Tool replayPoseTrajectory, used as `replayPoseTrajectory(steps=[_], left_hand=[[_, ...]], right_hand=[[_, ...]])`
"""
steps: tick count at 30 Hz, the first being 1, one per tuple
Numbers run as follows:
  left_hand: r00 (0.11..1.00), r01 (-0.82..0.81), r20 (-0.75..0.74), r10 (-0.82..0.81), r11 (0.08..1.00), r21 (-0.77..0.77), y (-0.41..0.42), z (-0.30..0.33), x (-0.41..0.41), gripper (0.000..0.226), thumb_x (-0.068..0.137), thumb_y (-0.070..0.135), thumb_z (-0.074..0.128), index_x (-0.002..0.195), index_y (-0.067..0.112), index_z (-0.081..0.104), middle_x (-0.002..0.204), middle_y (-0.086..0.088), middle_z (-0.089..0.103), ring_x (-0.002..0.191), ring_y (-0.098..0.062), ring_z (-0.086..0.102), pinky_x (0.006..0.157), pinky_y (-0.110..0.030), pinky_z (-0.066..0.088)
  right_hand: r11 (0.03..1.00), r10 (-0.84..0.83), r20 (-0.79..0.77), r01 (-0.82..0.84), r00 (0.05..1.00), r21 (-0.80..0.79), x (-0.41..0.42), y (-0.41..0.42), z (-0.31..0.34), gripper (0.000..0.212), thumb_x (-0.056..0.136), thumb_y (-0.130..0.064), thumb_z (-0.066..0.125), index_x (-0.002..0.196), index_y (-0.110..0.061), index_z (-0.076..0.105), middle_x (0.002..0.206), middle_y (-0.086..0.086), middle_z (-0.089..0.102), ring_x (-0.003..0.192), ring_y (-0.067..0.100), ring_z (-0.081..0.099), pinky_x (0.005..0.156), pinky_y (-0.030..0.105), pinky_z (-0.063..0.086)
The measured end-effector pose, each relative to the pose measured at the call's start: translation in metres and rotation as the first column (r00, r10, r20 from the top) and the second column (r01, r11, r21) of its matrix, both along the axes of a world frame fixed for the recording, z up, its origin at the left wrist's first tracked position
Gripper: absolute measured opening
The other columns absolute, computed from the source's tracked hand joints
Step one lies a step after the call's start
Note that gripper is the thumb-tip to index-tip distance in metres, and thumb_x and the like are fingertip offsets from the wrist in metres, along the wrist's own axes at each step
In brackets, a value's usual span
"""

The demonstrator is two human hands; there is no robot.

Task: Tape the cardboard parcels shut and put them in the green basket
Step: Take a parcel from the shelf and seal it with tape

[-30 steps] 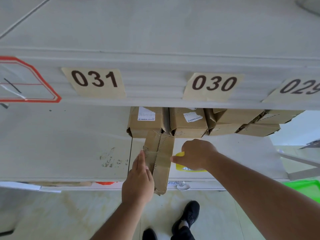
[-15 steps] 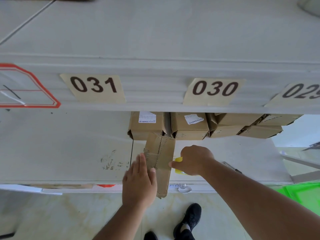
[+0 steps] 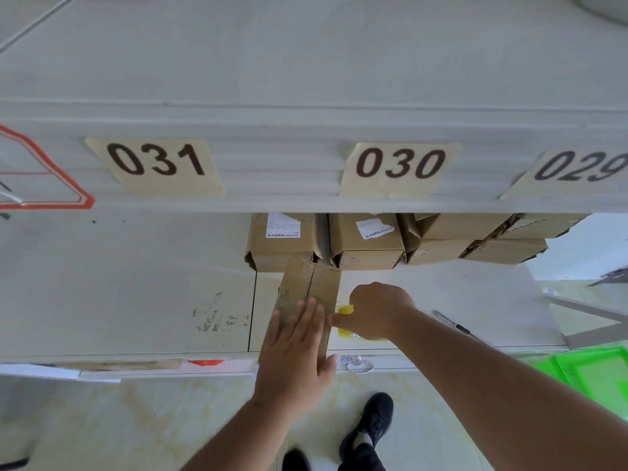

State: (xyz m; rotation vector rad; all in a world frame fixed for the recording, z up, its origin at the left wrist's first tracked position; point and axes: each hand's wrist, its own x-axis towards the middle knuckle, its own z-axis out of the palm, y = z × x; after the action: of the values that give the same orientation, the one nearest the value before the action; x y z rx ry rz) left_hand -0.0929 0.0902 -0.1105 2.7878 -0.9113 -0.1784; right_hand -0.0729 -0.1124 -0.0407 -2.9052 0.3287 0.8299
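Note:
A narrow cardboard parcel [image 3: 311,283] lies lengthwise on the white table [image 3: 136,294], its near end sticking over the front edge. My left hand [image 3: 295,348] lies flat on its top, fingers spread. Right beside the parcel, my right hand [image 3: 373,311] is closed around a yellow tape dispenser [image 3: 346,310], mostly hidden under the fist. Several more cardboard parcels [image 3: 367,241] stand in a row at the back, under the shelf. Part of the green basket [image 3: 591,372] shows at the lower right, on the floor.
A white shelf front [image 3: 306,185] with labels 031, 030 and 029 overhangs the table's back. A pen-like tool [image 3: 453,324] lies on the table right of my right hand. My black shoes [image 3: 370,423] stand on the floor below the table edge.
My left hand has slid forward onto the parcel's top and flattened. My right hand with the yellow dispenser has stayed close beside the parcel, shifting slightly toward me.

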Motion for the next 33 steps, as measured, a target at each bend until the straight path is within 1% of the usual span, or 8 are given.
replayPoseTrajectory(steps=[2,5,10,14,18,24,28,33], left_hand=[[0.987,-0.138,-0.079,0.143,0.988,0.071,-0.003,0.004,0.004,0.099,0.084,0.075,0.042,0.164,0.025,0.011,0.173,0.001,-0.004,0.16,-0.021,-0.005,0.124,-0.06,-0.001],[0.958,-0.202,-0.186,0.219,0.974,0.103,-0.008,0.018,0.01,0.099,0.083,0.071,0.043,0.164,0.032,0.001,0.17,0.006,-0.02,0.157,-0.017,-0.02,0.119,-0.056,0.03],[0.855,-0.407,-0.4,0.329,0.905,-0.125,0.001,0.031,0.015,0.099,0.077,0.06,0.054,0.163,0.036,0.013,0.171,0.019,-0.004,0.156,-0.004,-0.008,0.12,-0.048,0.032],[0.701,-0.573,-0.674,0.234,0.747,-0.338,0.016,0.034,0.016,0.078,0.084,0.042,0.064,0.156,0.04,0.032,0.156,0.033,0.028,0.141,0.012,0.029,0.117,-0.03,0.038],[0.724,-0.572,-0.639,0.261,0.744,-0.344,0.034,0.027,0.016,0.057,0.1,0.021,0.051,0.141,0.059,0.039,0.12,0.016,0.066,0.095,0.003,0.062,0.077,-0.023,0.048],[0.702,-0.606,-0.601,0.383,0.764,-0.221,0.048,0.014,0.032,0.014,0.107,0.022,0.042,0.102,0.032,0.05,0.087,0.003,0.057,0.083,-0.023,0.056,0.06,-0.027,0.04],[0.678,-0.599,-0.633,0.374,0.78,-0.181,0.055,0.004,0.042,0.024,0.109,0.026,0.04,0.124,0.026,0.058,0.097,0.0,0.064,0.09,-0.019,0.058,0.075,-0.033,0.045],[0.645,-0.593,-0.684,0.341,0.787,-0.167,0.055,0.005,0.045,0.046,0.111,0.031,0.037,0.153,0.05,0.037,0.126,0.014,0.057,0.091,0.005,0.053,0.079,-0.02,0.041]], right_hand=[[0.999,-0.025,0.011,0.025,1.0,0.028,-0.002,-0.002,-0.001,0.07,0.086,-0.087,0.042,0.104,-0.023,0.065,0.096,-0.006,0.064,0.094,0.019,0.062,0.071,0.033,0.045],[0.996,-0.061,0.013,0.06,0.998,0.073,-0.005,-0.003,-0.002,0.069,0.086,-0.088,0.042,0.104,-0.025,0.065,0.096,-0.006,0.063,0.094,0.02,0.061,0.073,0.034,0.046],[0.923,-0.192,0.022,0.173,0.981,0.343,-0.005,-0.011,0.02,0.059,0.086,-0.078,0.052,0.083,-0.02,0.065,0.079,-0.006,0.067,0.076,0.012,0.062,0.068,0.032,0.047],[0.765,-0.249,0.096,0.136,0.964,0.629,-0.003,-0.015,0.058,0.028,0.091,-0.05,0.068,0.092,-0.023,0.076,0.067,-0.012,0.062,0.057,0.001,0.055,0.059,0.024,0.045],[0.8,-0.151,0.144,0.035,0.978,0.598,0.007,0.03,0.051,0.038,0.089,-0.068,0.058,0.096,-0.033,0.069,0.09,-0.012,0.066,0.085,0.007,0.064,0.075,0.032,0.052],[0.836,-0.219,0.194,0.081,0.956,0.543,0.036,0.08,0.033,0.058,0.086,-0.081,0.049,0.079,-0.025,0.065,0.075,-0.003,0.071,0.075,0.016,0.067,0.064,0.032,0.049],[0.861,-0.207,0.204,0.08,0.957,0.503,0.046,0.088,0.031,0.062,0.088,-0.078,0.05,0.08,-0.018,0.066,0.075,0.0,0.072,0.075,0.018,0.069,0.064,0.031,0.049],[0.882,-0.192,0.17,0.094,0.967,0.462,0.037,0.065,0.036,0.059,0.091,-0.073,0.051,0.071,-0.018,0.058,0.063,-0.005,0.059,0.064,0.016,0.059,0.058,0.029,0.041]])
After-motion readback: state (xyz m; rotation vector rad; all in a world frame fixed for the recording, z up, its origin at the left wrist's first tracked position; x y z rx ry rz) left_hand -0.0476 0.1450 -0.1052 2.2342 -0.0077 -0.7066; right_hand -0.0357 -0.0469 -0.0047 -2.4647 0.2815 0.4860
